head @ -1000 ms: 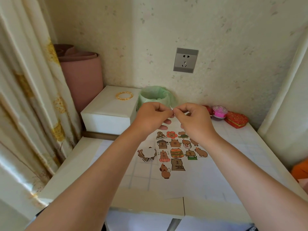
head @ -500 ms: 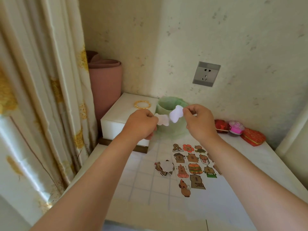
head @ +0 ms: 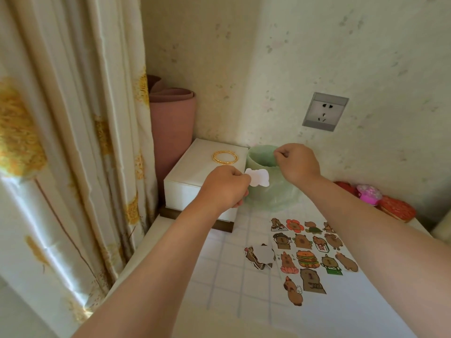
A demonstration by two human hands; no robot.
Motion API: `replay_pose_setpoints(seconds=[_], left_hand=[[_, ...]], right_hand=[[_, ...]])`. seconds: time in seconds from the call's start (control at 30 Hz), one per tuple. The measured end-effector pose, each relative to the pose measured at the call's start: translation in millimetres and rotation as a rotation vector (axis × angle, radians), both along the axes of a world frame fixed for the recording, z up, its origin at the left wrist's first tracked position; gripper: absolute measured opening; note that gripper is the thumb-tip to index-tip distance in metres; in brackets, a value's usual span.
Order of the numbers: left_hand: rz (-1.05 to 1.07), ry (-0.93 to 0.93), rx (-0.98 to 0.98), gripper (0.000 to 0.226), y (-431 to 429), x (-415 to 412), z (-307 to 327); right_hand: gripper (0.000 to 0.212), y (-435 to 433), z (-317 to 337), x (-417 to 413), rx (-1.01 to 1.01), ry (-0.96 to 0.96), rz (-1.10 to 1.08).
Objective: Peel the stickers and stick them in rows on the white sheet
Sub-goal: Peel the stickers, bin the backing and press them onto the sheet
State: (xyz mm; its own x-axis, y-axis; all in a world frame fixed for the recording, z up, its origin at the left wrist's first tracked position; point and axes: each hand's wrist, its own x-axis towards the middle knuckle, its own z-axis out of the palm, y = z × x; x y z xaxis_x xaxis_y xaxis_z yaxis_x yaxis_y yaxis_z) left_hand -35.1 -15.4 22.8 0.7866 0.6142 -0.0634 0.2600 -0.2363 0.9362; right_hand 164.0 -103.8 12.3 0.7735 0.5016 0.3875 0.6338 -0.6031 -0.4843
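My left hand (head: 224,189) pinches a small white cut-out sticker piece (head: 258,177), its blank side toward me, in front of the green-lined bin (head: 273,196). My right hand (head: 296,163) hovers over the bin's mouth with fingers curled and thumb against them; no paper shows in it. On the table lies the white sheet (head: 353,303) with several cartoon capybara stickers (head: 305,258) stuck in rows. A small loose pile of stickers (head: 260,256) lies just left of the sheet.
A white box (head: 190,181) with a gold bangle (head: 225,157) stands at the back left, beside a pink roll (head: 172,132) and a curtain (head: 61,142). Red and pink trinket boxes (head: 397,208) sit at the back right. A wall socket (head: 324,111) is above.
My hands pulled two white pieces apart. The right hand moved up over the bin and its piece is gone from view; the left still holds its piece. The camera swung left.
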Motion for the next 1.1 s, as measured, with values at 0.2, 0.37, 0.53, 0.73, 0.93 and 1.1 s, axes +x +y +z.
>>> replay_pose_setpoints(seconds=[0.2,0.37,0.53,0.73,0.93,1.1], left_hand=[[0.020,-0.022,-0.187,0.014,-13,7,3],[-0.032,0.010,-0.307,0.014,-39,15,1],[-0.143,0.038,-0.446,0.013,-66,21,-6],[-0.297,0.084,-0.651,0.014,-80,28,-11],[-0.140,0.022,-0.521,0.020,-83,37,-14],[-0.136,0.022,-0.185,0.014,-89,42,-23]], right_hand=[[0.030,-53,6,-53,0.244,-0.044,0.275],[0.039,-104,-1,-75,0.023,-0.237,0.366],[0.014,-133,-18,-78,0.050,-0.376,0.300],[0.005,-150,-28,-77,0.240,-0.029,0.191],[0.005,-163,-22,-69,0.427,0.692,0.083],[0.014,-175,-26,-62,0.410,0.964,0.115]])
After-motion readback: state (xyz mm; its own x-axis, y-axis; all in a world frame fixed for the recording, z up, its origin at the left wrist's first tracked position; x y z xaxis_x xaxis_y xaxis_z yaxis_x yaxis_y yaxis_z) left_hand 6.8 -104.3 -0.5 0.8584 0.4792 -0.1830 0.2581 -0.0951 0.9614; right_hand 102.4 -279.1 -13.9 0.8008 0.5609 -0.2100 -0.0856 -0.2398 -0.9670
